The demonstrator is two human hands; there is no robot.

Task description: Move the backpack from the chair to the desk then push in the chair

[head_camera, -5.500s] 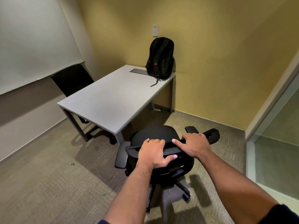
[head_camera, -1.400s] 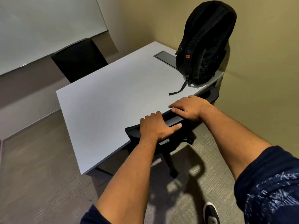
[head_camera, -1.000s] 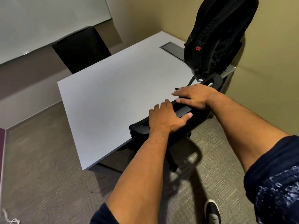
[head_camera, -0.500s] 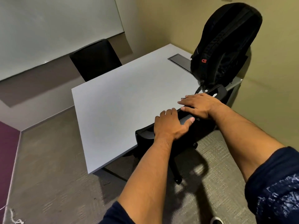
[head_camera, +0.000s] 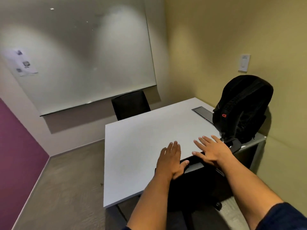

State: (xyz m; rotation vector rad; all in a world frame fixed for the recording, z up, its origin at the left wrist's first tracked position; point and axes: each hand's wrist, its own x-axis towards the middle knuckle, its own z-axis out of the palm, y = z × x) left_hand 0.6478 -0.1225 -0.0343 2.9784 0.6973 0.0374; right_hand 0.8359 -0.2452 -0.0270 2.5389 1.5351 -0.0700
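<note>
A black backpack [head_camera: 240, 110] stands upright at the far right corner of the white desk [head_camera: 141, 146], leaning against the yellow wall. The black office chair [head_camera: 196, 181] sits tucked against the desk's near edge, its backrest top just below my hands. My left hand [head_camera: 171, 160] hovers flat with fingers straight, its thumb still near the backrest's top rail. My right hand [head_camera: 212, 150] has its fingers spread above the desk edge, holding nothing.
A second black chair [head_camera: 131, 104] stands on the desk's far side under a whiteboard [head_camera: 79, 55]. A cable hatch [head_camera: 202, 112] is set in the desktop beside the backpack. Carpeted floor lies open to the left, by the purple wall [head_camera: 15, 155].
Both hands have opened and lifted off the chair's backrest, which they pressed half a second ago. My view has tilted upward; the chair stays against the desk.
</note>
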